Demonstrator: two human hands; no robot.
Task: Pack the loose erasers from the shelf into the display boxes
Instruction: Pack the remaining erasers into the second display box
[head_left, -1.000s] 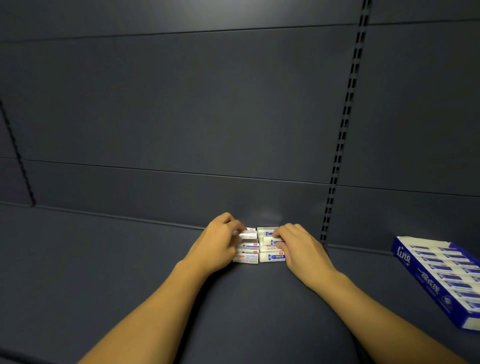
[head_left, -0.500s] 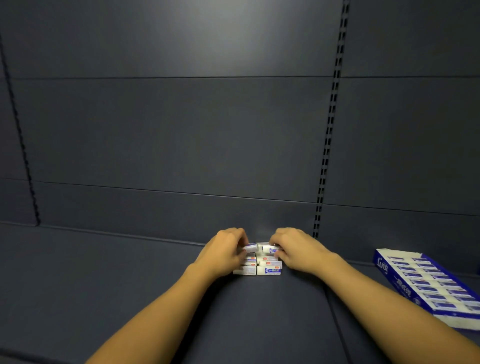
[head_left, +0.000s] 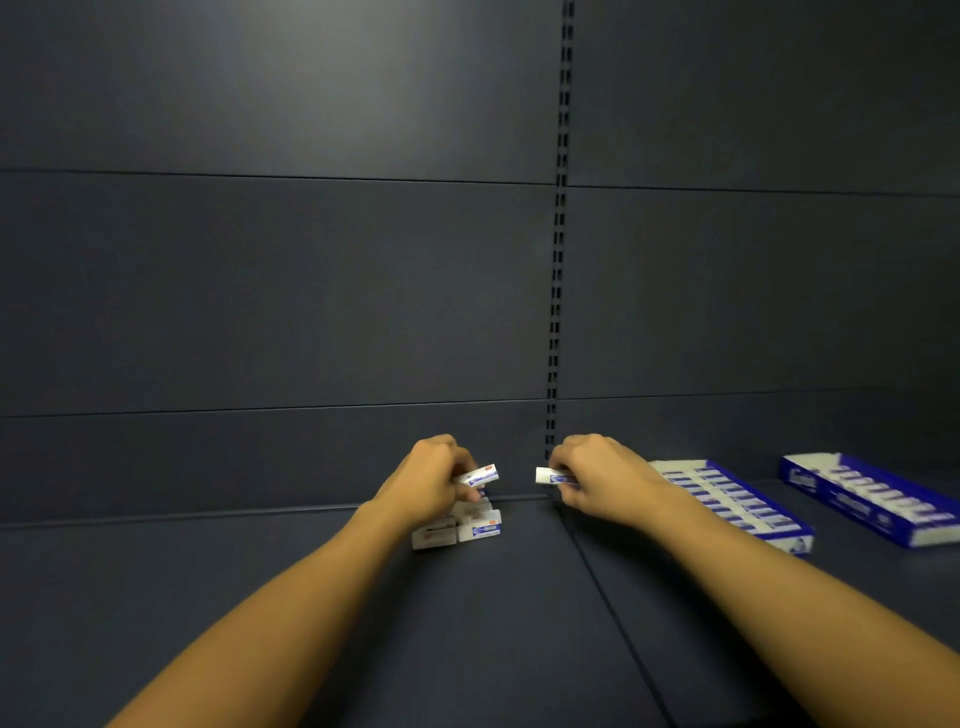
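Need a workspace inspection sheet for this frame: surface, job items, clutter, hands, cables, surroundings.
Surface: dark shelf, panel seam running front to back right of centre.
Job's things: loose eraser pile on the shelf; near display box and far display box to the right, both showing rows of erasers.
Clutter: nothing seen.
Hands: left hand holds one eraser above the pile; right hand holds another eraser, clear of the pile.
Cables: nothing seen.
Surroundings: dark back panels, slotted upright.
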